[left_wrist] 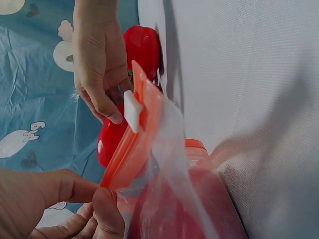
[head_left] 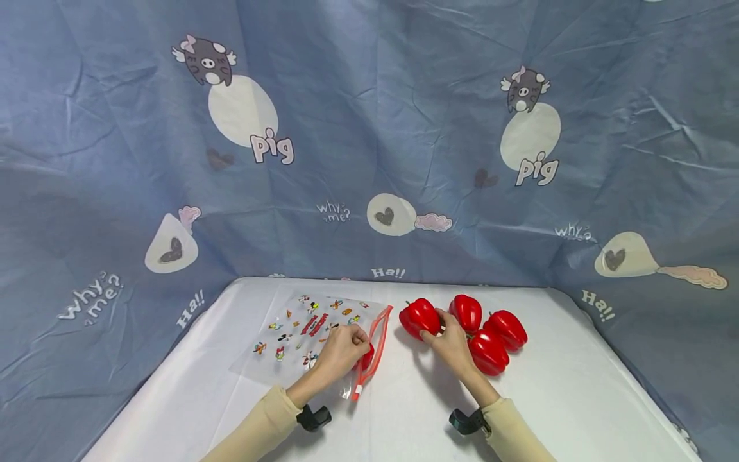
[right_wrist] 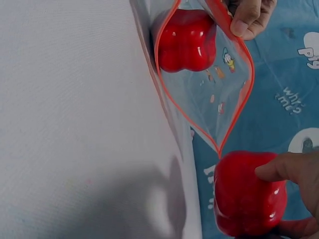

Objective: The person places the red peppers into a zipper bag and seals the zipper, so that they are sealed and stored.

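Observation:
A clear zip bag (head_left: pixel 288 346) with cartoon prints and a red-orange zip edge lies on the left half of the table. My left hand (head_left: pixel 344 350) pinches the upper edge of its mouth between thumb and finger, and the mouth gapes in the right wrist view. Inside the bag, near the opening, sits one red bell pepper (right_wrist: pixel 187 42). To the right of the mouth, my right hand (head_left: pixel 451 343) grips another red bell pepper (head_left: pixel 419 319) by its side. In the left wrist view a white slider (left_wrist: pixel 132 111) shows on the zip edge.
Several more red bell peppers (head_left: pixel 488 351) lie grouped just right of my right hand. A white cloth covers the table (head_left: pixel 416 423). Behind it hangs a blue curtain (head_left: pixel 346 128) printed with pigs and words.

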`<state>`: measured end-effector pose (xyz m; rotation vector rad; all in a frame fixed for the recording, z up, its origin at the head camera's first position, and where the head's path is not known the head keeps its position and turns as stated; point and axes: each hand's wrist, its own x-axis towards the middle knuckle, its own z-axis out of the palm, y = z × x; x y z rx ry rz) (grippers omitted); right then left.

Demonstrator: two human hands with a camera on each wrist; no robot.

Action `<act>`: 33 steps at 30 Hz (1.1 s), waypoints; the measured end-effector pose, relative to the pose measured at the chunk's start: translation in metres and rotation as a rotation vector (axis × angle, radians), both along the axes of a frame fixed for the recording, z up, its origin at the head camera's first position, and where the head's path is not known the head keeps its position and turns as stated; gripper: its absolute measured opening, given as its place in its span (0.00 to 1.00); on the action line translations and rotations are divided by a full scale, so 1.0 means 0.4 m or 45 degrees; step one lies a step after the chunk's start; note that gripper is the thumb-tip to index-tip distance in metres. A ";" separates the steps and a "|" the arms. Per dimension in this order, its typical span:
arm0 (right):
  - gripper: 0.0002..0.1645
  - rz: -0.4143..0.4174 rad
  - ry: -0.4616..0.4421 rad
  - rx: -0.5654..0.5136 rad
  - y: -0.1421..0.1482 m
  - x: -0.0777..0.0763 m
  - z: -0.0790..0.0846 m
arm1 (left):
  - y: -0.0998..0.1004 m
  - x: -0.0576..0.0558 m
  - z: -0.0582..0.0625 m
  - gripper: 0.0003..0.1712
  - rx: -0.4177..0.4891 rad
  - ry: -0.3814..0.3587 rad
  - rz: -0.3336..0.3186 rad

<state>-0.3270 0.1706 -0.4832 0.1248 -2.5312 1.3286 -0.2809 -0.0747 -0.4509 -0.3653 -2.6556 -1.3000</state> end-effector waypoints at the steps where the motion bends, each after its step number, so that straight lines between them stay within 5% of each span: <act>1: 0.38 0.000 0.004 0.000 0.000 0.000 0.000 | 0.000 0.000 -0.001 0.03 -0.003 0.002 0.001; 33: 0.37 0.003 -0.019 0.024 0.002 0.008 0.021 | -0.004 -0.003 0.001 0.04 0.015 0.011 0.018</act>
